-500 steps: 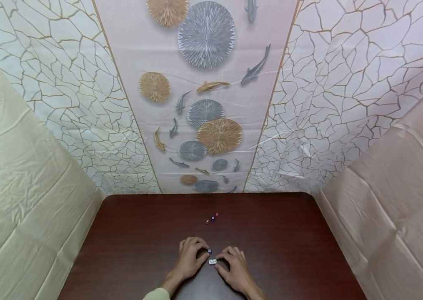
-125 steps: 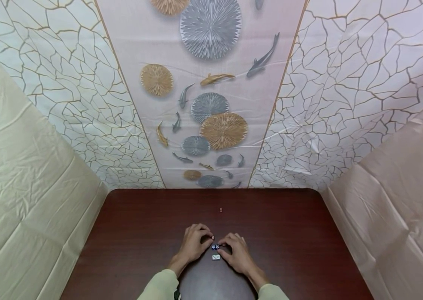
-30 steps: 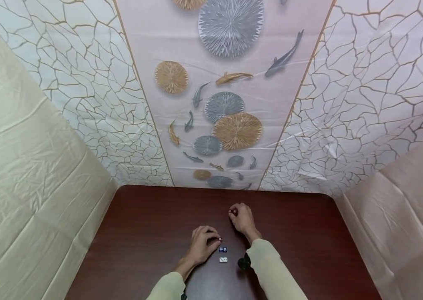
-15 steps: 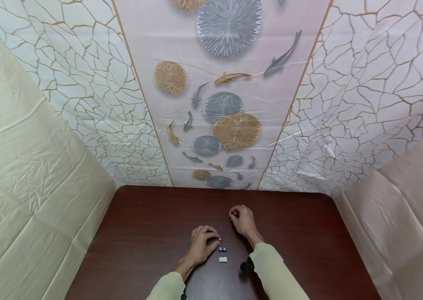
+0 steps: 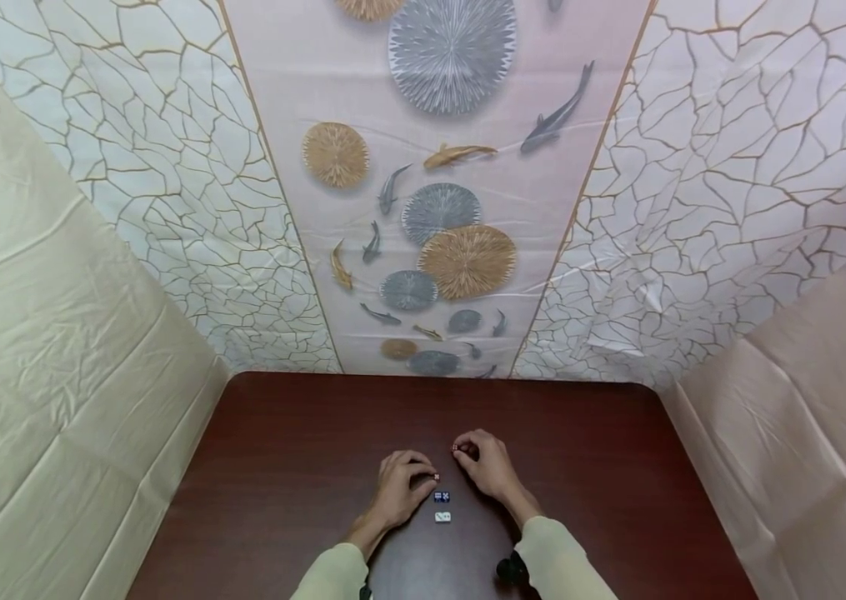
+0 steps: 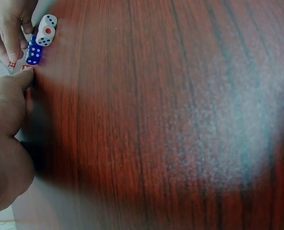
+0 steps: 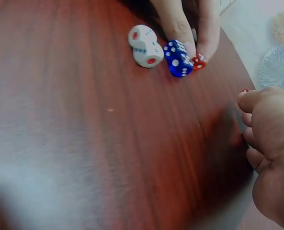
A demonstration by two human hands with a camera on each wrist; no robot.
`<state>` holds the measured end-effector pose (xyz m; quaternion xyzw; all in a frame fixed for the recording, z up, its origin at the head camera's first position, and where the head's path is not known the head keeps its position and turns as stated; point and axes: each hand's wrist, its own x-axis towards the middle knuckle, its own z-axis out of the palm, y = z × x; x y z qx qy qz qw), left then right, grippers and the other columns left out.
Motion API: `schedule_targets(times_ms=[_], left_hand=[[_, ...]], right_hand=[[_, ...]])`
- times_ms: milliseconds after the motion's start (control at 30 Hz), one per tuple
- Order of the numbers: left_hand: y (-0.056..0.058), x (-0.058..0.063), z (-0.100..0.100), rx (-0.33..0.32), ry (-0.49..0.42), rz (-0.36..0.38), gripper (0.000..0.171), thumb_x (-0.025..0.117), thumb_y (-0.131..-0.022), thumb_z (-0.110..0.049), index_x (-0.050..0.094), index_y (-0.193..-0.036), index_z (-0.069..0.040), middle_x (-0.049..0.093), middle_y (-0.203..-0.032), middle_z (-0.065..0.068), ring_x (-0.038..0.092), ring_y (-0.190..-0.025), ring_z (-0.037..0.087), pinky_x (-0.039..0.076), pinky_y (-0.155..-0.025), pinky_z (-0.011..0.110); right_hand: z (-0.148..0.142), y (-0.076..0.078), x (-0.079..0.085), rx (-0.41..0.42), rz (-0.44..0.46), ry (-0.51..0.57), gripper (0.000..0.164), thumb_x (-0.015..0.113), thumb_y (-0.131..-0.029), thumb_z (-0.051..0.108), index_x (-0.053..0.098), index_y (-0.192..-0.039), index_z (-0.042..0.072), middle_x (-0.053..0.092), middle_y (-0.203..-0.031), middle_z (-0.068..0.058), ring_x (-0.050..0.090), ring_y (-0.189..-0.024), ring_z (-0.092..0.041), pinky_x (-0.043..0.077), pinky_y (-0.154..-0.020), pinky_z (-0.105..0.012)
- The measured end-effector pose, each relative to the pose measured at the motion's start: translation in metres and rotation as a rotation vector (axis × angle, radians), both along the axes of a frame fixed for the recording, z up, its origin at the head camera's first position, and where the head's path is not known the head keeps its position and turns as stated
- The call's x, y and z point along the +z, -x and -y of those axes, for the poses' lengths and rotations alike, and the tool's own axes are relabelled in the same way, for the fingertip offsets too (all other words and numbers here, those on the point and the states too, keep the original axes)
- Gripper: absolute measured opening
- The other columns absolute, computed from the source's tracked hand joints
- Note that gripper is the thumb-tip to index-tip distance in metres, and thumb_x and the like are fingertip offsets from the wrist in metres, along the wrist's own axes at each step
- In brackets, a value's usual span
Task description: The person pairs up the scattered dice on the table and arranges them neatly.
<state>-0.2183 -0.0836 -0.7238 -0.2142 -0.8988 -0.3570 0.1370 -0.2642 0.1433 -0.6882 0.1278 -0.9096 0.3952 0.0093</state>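
In the head view my left hand (image 5: 396,490) pinches a small red die (image 7: 198,62) between thumb and index fingertip, down at the tabletop. That die sits beside two blue dice (image 7: 177,58), which stand side by side. Nearer to me is a pair of white dice (image 7: 145,46), also touching each other. My right hand (image 5: 490,468) pinches a second red die (image 5: 455,448) in its fingertips, farther out and a little right of the left hand. Fingers hide most of this die in the right wrist view.
The dark reddish-brown wooden table (image 5: 280,475) has rounded far corners. A patterned cloth (image 5: 460,200) hangs behind it, with plain beige cloths (image 5: 70,400) at both sides. A black device (image 5: 510,570) is worn near the right sleeve.
Earlier, the blue dice came together and my right hand reached out to the far red die. Within the last second it has drawn that die nearer; the left hand has stayed put.
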Motion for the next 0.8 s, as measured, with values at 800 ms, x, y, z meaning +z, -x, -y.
schedule_targets(times_ms=[800], left_hand=[[-0.001, -0.002, -0.003, 0.017, -0.022, -0.06, 0.016, 0.095, -0.089, -0.014, 0.089, -0.104, -0.015, 0.078, -0.112, -0.002, 0.07, -0.112, 0.025, 0.049, -0.104, 0.058]], right_hand=[[0.004, -0.036, -0.008, 0.116, -0.036, -0.077, 0.01, 0.085, -0.102, 0.014, 0.083, -0.11, 0.019, 0.078, -0.112, 0.004, 0.07, -0.108, -0.019, 0.048, -0.111, -0.058]])
